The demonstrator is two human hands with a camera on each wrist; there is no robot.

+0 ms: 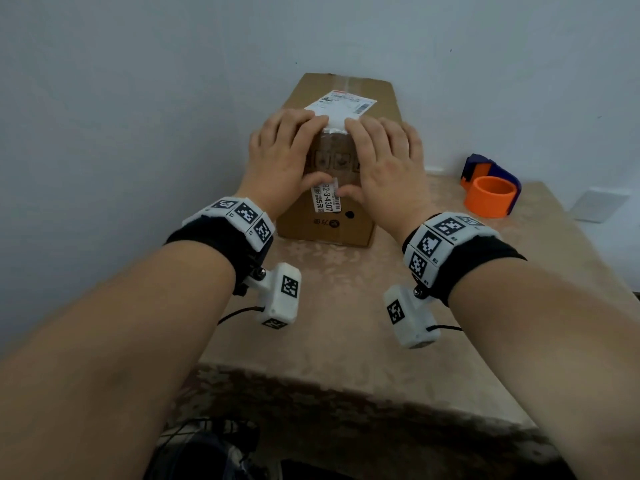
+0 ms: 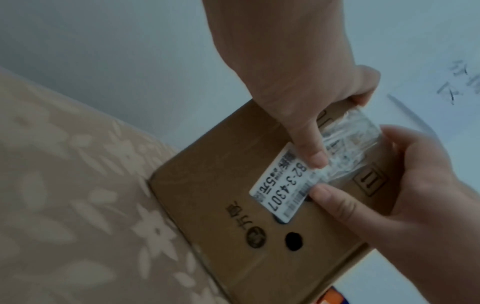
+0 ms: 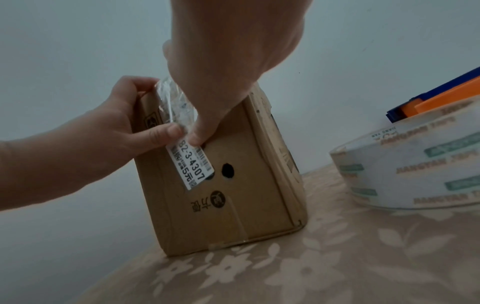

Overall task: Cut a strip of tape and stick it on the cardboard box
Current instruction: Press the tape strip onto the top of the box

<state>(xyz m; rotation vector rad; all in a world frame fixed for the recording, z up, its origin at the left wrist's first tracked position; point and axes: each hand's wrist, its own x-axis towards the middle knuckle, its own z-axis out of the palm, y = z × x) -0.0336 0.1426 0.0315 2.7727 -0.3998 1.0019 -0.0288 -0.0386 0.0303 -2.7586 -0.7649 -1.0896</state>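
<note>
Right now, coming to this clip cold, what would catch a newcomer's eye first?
Both hands meet on the cardboard box mid-table: the left hand and right hand press a crinkled strip of clear tape down its near face, thumbs by the white label printed 82-3-4307. To the right, apart from the box, the orange and blue tape dispenser sits on the floral tablecloth.

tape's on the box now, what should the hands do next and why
Probably slide both thumbs down the tape strip to flatten it. The strip looks wrinkled on the cardboard box, its lower end lying over the white label, with the left hand and right hand already pressing its edges.
</note>
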